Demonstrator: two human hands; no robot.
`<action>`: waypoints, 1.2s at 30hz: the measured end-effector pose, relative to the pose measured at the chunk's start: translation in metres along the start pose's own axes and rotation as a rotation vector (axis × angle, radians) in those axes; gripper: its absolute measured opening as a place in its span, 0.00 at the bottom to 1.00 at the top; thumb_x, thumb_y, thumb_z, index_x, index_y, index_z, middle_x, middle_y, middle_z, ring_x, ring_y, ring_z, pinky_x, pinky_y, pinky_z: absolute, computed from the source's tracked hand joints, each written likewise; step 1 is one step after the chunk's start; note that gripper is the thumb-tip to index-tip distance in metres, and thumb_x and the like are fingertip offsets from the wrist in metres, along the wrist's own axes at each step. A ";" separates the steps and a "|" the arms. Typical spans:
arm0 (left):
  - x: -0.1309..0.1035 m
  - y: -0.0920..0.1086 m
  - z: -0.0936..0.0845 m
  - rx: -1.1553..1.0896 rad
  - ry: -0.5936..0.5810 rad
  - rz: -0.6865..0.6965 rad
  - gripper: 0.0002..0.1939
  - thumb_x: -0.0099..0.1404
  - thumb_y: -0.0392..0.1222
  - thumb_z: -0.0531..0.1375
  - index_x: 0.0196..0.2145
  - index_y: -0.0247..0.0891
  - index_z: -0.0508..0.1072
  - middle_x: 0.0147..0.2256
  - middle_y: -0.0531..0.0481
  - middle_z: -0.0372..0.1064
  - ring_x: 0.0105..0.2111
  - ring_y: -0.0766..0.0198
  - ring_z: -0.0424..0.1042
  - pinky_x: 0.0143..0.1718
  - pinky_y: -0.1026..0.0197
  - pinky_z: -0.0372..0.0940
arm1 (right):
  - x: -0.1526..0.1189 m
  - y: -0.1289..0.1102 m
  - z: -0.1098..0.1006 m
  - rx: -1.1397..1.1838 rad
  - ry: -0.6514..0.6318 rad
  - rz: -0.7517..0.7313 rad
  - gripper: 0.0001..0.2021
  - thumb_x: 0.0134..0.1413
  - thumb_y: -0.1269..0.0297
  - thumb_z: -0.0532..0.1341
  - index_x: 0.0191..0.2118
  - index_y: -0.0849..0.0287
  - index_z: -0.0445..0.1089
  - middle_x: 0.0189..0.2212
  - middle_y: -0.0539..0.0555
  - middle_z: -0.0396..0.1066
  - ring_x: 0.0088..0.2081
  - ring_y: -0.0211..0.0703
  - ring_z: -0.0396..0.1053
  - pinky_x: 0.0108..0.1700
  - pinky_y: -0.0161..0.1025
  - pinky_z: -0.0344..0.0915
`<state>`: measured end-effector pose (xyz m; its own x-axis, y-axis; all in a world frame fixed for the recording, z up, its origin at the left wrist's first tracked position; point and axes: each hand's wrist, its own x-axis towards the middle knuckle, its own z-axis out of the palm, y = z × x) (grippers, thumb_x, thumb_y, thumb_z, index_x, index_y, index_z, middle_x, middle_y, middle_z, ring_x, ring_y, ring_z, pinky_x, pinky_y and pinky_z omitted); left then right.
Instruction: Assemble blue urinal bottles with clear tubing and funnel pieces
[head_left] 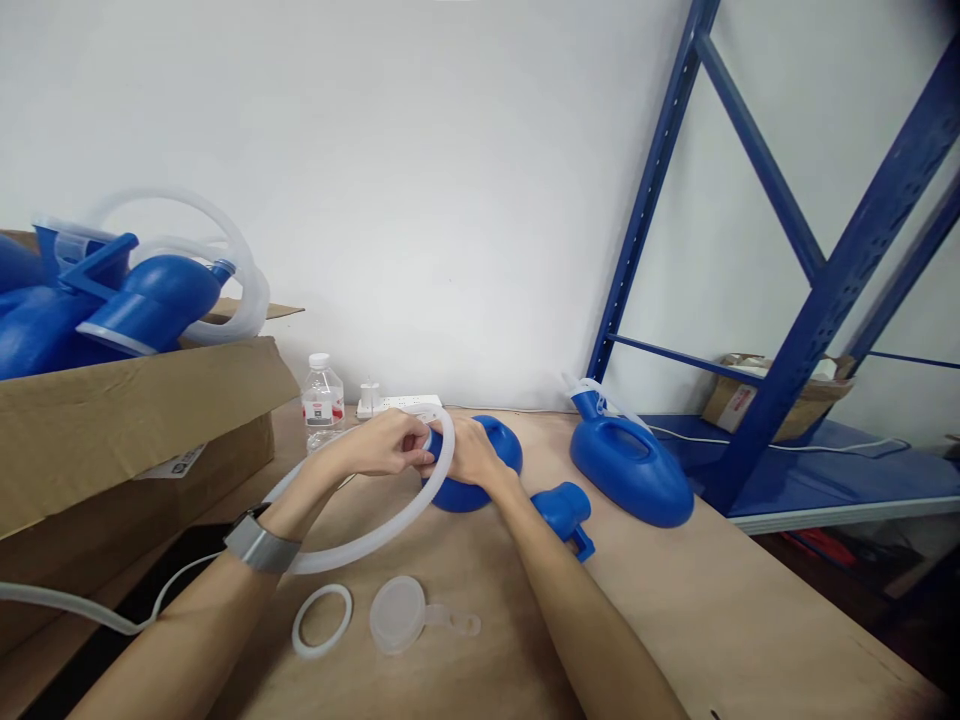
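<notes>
A blue plastic urinal bottle (461, 497) lies on the table, its neck end turned toward my left hand. My right hand (466, 450) is closed around the bottle near its neck. At the bottle's mouth, my left hand (391, 442) has its fingers pinched together by a translucent plastic tube (375, 540); the tube's end is hidden by the fingers. The tube loops in front of both hands and under my left wrist. Nearer to me lie a white ring (299, 632) and a clear round cap with a strap (397, 615). A blue spout piece (562, 508) rests beside my right forearm.
Another blue urinal bottle (634, 480) with a tube stands at the right. A cardboard box (142, 425) of blue parts and coiled tubes fills the left. A water bottle (322, 400) and power strip (405, 403) sit by the wall. Blue shelving (825, 290) rises at the right.
</notes>
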<state>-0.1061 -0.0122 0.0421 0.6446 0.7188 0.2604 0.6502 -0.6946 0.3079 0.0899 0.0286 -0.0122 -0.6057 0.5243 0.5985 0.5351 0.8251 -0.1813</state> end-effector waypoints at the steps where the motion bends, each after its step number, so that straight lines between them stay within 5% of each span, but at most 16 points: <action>1: 0.000 0.000 -0.001 -0.004 -0.005 -0.001 0.16 0.63 0.45 0.60 0.21 0.38 0.63 0.21 0.55 0.62 0.23 0.67 0.57 0.27 0.63 0.51 | 0.000 0.000 0.001 -0.002 0.003 -0.005 0.17 0.48 0.59 0.70 0.45 0.56 0.75 0.40 0.57 0.79 0.40 0.51 0.75 0.40 0.40 0.64; 18: -0.002 0.008 -0.005 0.164 -0.011 -0.061 0.08 0.61 0.42 0.63 0.26 0.39 0.72 0.28 0.51 0.74 0.27 0.63 0.67 0.29 0.61 0.55 | 0.001 0.002 0.001 -0.065 -0.041 0.056 0.17 0.51 0.55 0.71 0.45 0.54 0.73 0.42 0.56 0.78 0.45 0.52 0.74 0.45 0.40 0.65; 23: -0.009 0.035 -0.021 0.231 0.091 -0.098 0.15 0.70 0.51 0.56 0.31 0.40 0.75 0.30 0.49 0.75 0.29 0.60 0.70 0.29 0.59 0.54 | 0.004 0.002 -0.002 -0.063 -0.099 0.081 0.17 0.53 0.58 0.69 0.48 0.53 0.72 0.45 0.56 0.77 0.45 0.52 0.74 0.47 0.43 0.66; 27: -0.018 0.071 -0.027 0.248 0.058 -0.074 0.19 0.67 0.60 0.60 0.44 0.42 0.73 0.32 0.51 0.74 0.29 0.59 0.71 0.28 0.60 0.54 | 0.004 0.002 -0.007 -0.050 -0.138 0.094 0.20 0.58 0.62 0.64 0.56 0.50 0.70 0.52 0.57 0.75 0.56 0.56 0.69 0.63 0.59 0.56; 31: -0.020 0.085 -0.011 0.424 -0.121 -0.067 0.42 0.51 0.49 0.73 0.62 0.48 0.64 0.42 0.48 0.77 0.38 0.51 0.75 0.34 0.59 0.59 | 0.004 0.000 -0.013 -0.060 -0.250 0.185 0.29 0.60 0.68 0.60 0.66 0.46 0.60 0.67 0.60 0.61 0.69 0.59 0.54 0.66 0.79 0.32; 33: -0.018 0.080 -0.002 0.491 -0.159 -0.065 0.37 0.55 0.41 0.70 0.62 0.49 0.65 0.43 0.47 0.78 0.39 0.50 0.75 0.37 0.58 0.61 | 0.004 -0.001 -0.016 -0.060 -0.292 0.228 0.33 0.58 0.72 0.61 0.68 0.46 0.57 0.70 0.62 0.55 0.70 0.61 0.52 0.63 0.83 0.28; 36: -0.013 0.065 0.002 0.506 -0.086 -0.006 0.22 0.64 0.34 0.61 0.55 0.47 0.71 0.44 0.47 0.77 0.39 0.53 0.75 0.37 0.58 0.62 | 0.005 -0.001 -0.022 -0.004 -0.286 0.254 0.33 0.56 0.71 0.63 0.67 0.46 0.59 0.68 0.62 0.59 0.69 0.63 0.55 0.61 0.86 0.30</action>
<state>-0.0710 -0.0665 0.0569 0.6572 0.7326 0.1771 0.7535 -0.6331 -0.1775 0.0987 0.0258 0.0080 -0.5926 0.7504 0.2930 0.6917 0.6604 -0.2923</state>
